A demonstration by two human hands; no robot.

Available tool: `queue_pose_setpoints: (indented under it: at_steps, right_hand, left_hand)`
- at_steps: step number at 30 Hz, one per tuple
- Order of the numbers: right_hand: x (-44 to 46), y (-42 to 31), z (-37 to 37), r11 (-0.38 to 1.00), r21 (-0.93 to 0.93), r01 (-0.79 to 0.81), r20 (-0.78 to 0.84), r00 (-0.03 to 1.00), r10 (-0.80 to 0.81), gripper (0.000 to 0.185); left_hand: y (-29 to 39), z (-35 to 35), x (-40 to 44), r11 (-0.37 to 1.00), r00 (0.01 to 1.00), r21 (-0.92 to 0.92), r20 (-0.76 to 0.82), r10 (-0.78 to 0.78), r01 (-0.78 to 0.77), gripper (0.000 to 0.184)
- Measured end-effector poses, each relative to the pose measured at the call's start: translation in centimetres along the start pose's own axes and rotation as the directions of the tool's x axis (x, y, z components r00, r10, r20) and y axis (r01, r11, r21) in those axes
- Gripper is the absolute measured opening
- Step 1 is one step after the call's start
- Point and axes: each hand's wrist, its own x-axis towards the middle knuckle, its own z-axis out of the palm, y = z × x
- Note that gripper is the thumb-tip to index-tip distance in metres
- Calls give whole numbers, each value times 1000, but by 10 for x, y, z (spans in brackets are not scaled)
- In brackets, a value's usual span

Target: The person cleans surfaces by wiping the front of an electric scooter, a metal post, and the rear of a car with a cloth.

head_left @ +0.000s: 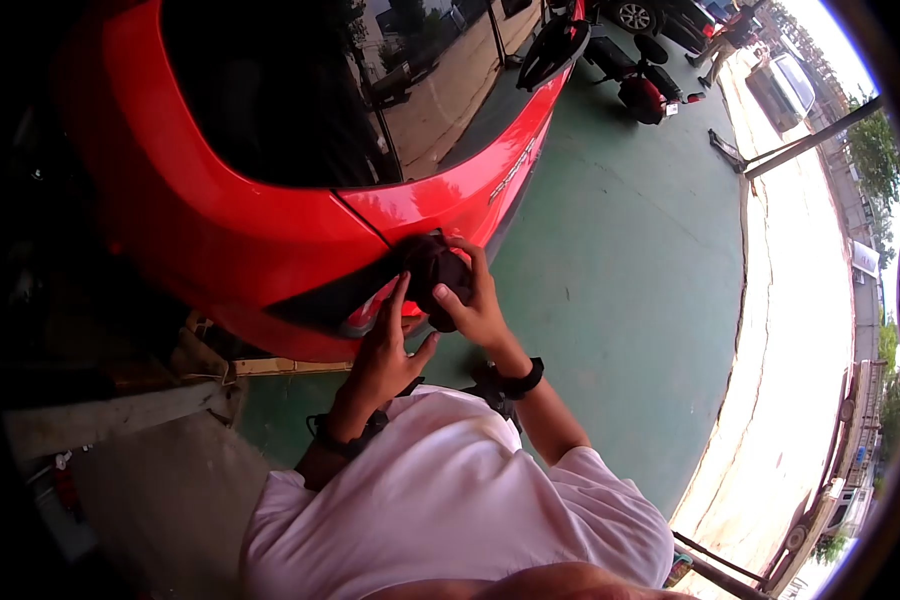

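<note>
My right hand [478, 305] is closed around a dark, rounded object [432, 262], its thumb lying across the near side. What kind of object it is cannot be made out. The fingers of my left hand [382, 352] are spread, and the index fingertip reaches the object's left edge. Both hands are close to the body of a red car [270, 235], just below its dark window [300, 110]. Partly behind my left hand is a red and pale lamp [365, 312] with a black area beside it. The object hides part of the car's panel.
Green floor [610, 280] stretches to the right of the car. A parked scooter [642, 92] and a metal post [810, 138] stand farther off. At left are a wooden beam [120, 418] and a yellow bar [295, 366]. A person [727, 42] is in the distance.
</note>
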Motion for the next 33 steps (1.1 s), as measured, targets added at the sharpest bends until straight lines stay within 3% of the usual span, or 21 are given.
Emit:
queue_pose_setpoints:
  at_steps: [1, 4, 5, 6, 7, 8, 10, 12, 13, 15, 16, 18, 19, 21, 23, 25, 26, 27, 29, 31, 33]
  right_hand:
    - [2, 0, -12, 1000, 13, 0, 12, 1000, 0, 65]
    - [18, 1, -56, 998, -34, 43, 91, 995, -40, 67]
    - [29, -1, -73, 982, -142, 124, 130, 986, -105, 66]
    - [43, -4, -89, 948, -242, 207, 169, 971, -169, 64]
    - [57, -9, -104, 953, -219, 210, 162, 971, -176, 64]
    - [73, -15, -119, 919, -265, 292, 236, 944, -232, 62]
    - [107, -33, -145, 887, -286, 363, 287, 915, -282, 60]
    - [147, -50, -166, 778, -315, 544, 204, 839, -504, 51]
    - [164, -52, -178, 822, -336, 459, 195, 888, -416, 48]
    - [197, -53, -203, 795, -363, 486, 129, 871, -474, 49]
    - [211, -50, -214, 797, -369, 478, 108, 874, -474, 49]
    - [235, -38, -238, 826, -331, 455, 57, 884, -464, 49]
    - [246, -31, -250, 826, -321, 463, 60, 880, -471, 49]
    - [270, -12, -277, 859, -295, 419, 38, 903, -428, 49]
    - [294, 24, -295, 894, -292, 339, 82, 941, -330, 48]
    - [314, 61, -307, 912, -297, 282, 18, 957, -290, 49]
    - [325, 80, -311, 964, -132, 231, -15, 972, -235, 50]
    - [336, 81, -320, 962, -142, 233, -15, 971, -238, 50]
    - [356, 87, -338, 938, -137, 319, 63, 948, -314, 49]
    - [378, 87, -355, 931, -224, 288, 120, 956, -267, 47]
    - [397, 95, -363, 959, -174, 222, 94, 974, -208, 46]
  left_hand:
    - [2, 11, 7, 1000, 1000, 10, -12, -9, 9, 92]
    - [5, 52, 36, 964, 981, -186, 67, -183, 193, 100]
    - [5, 70, 48, 965, 980, -173, 55, -191, 198, 100]
    - [3, 88, 63, 996, 995, -88, -94, -29, 20, 98]
    - [7, 101, 76, 989, 965, 26, -215, 148, -146, 97]
    - [13, 114, 89, 989, 968, 52, -204, 144, -136, 97]
    - [31, 130, 119, 964, 875, 188, -413, 251, -188, 90]
    - [74, 126, 149, 872, 825, 486, -469, 315, -56, 81]
    - [78, 120, 159, 783, 794, 622, -476, 377, 1, 78]
    - [82, 112, 179, 678, 726, 724, -533, 435, 125, 77]
    - [81, 109, 182, 671, 719, 729, -539, 439, 137, 77]
    - [78, 109, 188, 444, 759, 752, -616, 210, 487, 76]
    - [84, 114, 191, 437, 753, 751, -621, 215, 495, 76]
    - [103, 123, 198, 414, 741, 690, -669, 52, 593, 79]
    - [115, 136, 213, 439, 724, 670, -687, 61, 599, 75]
    - [128, 147, 239, 576, 718, 634, -687, 112, 517, 64]
    - [134, 155, 259, 515, 720, 715, -650, 243, 473, 48]
    - [132, 160, 275, 523, 718, 712, -652, 243, 468, 48]
    - [124, 169, 314, 749, 760, 645, -562, 327, 155, 41]
    - [118, 180, 360, 765, 797, 640, -425, 430, -71, 40]
    - [114, 194, 403, 883, 868, 434, -353, 350, -180, 42]
